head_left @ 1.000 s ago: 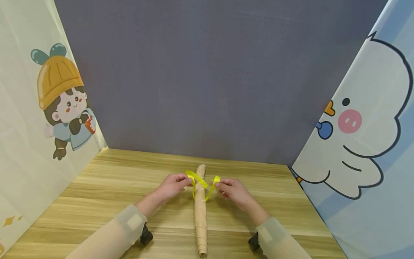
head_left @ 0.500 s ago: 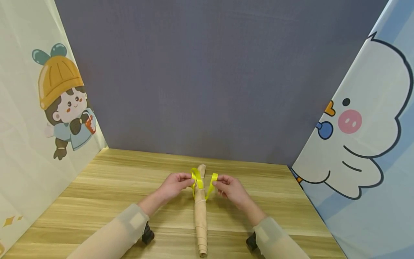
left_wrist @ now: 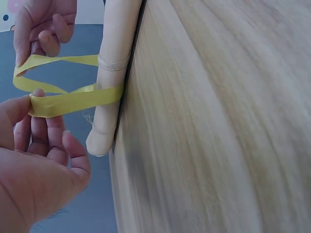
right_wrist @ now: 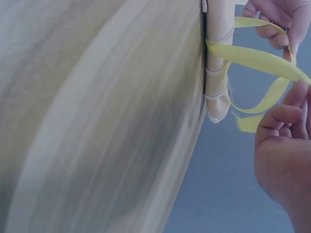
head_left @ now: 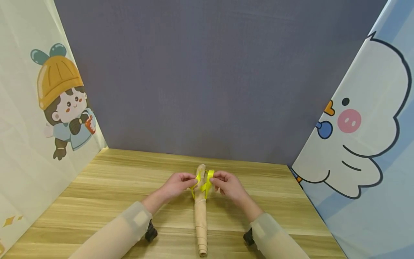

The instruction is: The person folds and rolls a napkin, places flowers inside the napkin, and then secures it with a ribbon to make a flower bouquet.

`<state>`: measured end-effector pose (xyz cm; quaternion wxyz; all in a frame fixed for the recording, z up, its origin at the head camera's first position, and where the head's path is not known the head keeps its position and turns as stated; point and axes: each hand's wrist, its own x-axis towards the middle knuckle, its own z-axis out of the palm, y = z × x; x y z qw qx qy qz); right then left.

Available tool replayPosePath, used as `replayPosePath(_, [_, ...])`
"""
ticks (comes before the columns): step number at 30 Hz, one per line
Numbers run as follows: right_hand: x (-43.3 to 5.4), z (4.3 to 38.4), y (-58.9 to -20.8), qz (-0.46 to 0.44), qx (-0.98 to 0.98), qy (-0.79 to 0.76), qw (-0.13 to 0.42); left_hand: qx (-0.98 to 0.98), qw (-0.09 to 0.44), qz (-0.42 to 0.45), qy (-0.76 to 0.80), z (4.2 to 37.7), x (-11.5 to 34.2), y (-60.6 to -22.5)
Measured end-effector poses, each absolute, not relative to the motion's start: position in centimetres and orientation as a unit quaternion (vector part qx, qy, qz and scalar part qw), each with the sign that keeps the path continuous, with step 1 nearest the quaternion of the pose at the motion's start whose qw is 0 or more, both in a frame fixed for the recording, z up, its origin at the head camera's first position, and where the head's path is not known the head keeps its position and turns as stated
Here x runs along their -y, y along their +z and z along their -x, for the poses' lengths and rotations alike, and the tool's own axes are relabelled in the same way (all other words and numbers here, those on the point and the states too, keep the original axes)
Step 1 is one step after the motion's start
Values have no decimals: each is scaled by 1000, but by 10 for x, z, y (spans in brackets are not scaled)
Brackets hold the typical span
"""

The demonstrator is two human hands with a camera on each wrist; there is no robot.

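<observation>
A tan roll of cloth-like or leather-like material [head_left: 200,219] lies lengthwise on the wooden table, narrow, with thin seams or cords across it. Round its far part runs a yellow ribbon [left_wrist: 80,102], whose two lengths rise above the roll. My left hand [head_left: 177,185] pinches one length between thumb and index finger, on the roll's left side. On the right side, my right hand [head_left: 229,185] pinches the other length in the same manner. In the right wrist view, a frayed ribbon end [right_wrist: 249,124] hangs loose near the right fingers. The lengths come close together over the roll.
The wood-grain table [head_left: 129,169] ends at a grey-blue back panel [head_left: 200,79]. Cartoon-printed panels stand at the left [head_left: 19,118] and right [head_left: 388,201]. Black wrist devices are strapped below both beige sleeves [head_left: 119,230].
Both hands have moved inward, toward each other above the roll, bringing the ribbon lengths closer. The ribbon's loose part over the roll has shifted. The roll stays in place.
</observation>
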<state>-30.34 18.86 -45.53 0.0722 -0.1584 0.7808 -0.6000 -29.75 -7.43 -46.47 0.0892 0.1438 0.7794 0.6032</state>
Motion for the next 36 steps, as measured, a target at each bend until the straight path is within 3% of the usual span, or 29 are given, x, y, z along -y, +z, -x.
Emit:
replayPosePath(16, [-176,307,-442,198,-821,-533,53,-781,92,-170,594,299,67,-466])
replayPosePath(36, [-164,320,-439,176,-827,-533,46,-756,121,-206,609,300,62,-470])
